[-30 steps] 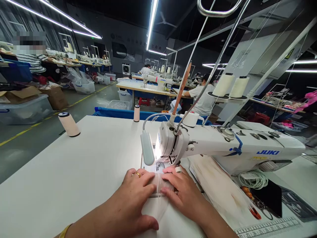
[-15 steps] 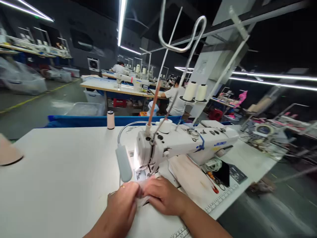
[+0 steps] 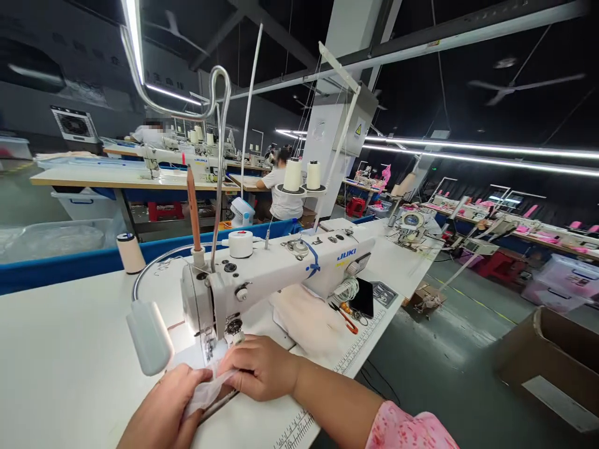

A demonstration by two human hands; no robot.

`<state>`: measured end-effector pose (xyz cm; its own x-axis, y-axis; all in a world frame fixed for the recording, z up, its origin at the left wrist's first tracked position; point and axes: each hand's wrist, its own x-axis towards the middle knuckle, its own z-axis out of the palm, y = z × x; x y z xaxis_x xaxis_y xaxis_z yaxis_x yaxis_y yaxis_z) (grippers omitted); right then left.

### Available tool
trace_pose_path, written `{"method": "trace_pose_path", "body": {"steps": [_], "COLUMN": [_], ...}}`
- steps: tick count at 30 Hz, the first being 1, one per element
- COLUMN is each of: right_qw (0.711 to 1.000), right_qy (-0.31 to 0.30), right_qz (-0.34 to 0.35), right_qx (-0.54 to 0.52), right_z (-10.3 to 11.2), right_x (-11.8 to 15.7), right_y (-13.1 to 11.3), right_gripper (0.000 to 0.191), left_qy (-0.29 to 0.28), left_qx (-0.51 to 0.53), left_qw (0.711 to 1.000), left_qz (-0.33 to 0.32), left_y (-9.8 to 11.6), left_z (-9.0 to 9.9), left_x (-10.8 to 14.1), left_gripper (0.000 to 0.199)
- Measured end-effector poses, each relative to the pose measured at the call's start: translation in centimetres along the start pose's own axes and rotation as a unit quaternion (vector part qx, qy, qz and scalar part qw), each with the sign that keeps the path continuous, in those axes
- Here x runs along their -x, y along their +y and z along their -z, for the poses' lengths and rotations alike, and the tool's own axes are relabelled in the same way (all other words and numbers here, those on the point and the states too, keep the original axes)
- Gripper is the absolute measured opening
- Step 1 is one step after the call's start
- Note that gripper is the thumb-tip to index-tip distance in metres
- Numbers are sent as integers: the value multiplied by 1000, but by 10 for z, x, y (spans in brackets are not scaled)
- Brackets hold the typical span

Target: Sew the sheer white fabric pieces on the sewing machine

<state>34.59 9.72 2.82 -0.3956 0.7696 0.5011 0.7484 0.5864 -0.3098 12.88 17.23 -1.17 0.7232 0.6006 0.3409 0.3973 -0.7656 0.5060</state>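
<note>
A thin, sheer whitish fabric (image 3: 204,395) lies bunched between my two hands, just in front of the needle area of a white sewing machine (image 3: 281,274). My left hand (image 3: 165,399) pinches its left side, thumb and fingers closed. On the other side, my right hand (image 3: 255,368) has its fingers curled on the cloth, close to the presser foot (image 3: 209,350). A lamp (image 3: 150,340) on a bent metal neck lights the needle area. The fabric's far end under the foot is hard to make out.
Right of the machine's bed are a pale cloth (image 3: 306,318), orange-handled snips (image 3: 350,323) and a dark phone-like slab (image 3: 362,298). A thread cone (image 3: 131,254) stands at the table's back edge. An open cardboard box (image 3: 552,368) is on the floor at right. A co-worker (image 3: 285,187) sits beyond.
The view has swung to the right, so the machine and hands appear farther left. Both hands stay on the fabric near the needle. My pink sleeve and the cardboard box have come into view.
</note>
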Motion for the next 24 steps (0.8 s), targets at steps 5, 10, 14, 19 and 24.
{"method": "trace_pose_path", "body": {"steps": [5, 10, 14, 19, 24], "right_qw": [1000, 994, 984, 977, 973], "right_qy": [14, 83, 114, 124, 119], "right_qz": [16, -33, -80, -96, -108], "right_qx": [-18, -70, -111, -147, -165], "right_z": [-10, -11, -10, -11, -11], "right_x": [4, 9, 9, 6, 6], "right_y": [-6, -11, -13, -14, -12], "right_gripper": [22, 17, 19, 24, 24], "left_qy": [4, 29, 37, 26, 7], "left_qx": [-26, -25, -19, -23, -17], "left_qw": [1000, 999, 998, 998, 999], "left_qz": [-5, 38, 56, 60, 45], "left_y": [26, 48, 52, 53, 48], "left_z": [11, 21, 28, 35, 35], "left_x": [2, 5, 5, -2, -8], "left_gripper": [29, 24, 29, 19, 18]}}
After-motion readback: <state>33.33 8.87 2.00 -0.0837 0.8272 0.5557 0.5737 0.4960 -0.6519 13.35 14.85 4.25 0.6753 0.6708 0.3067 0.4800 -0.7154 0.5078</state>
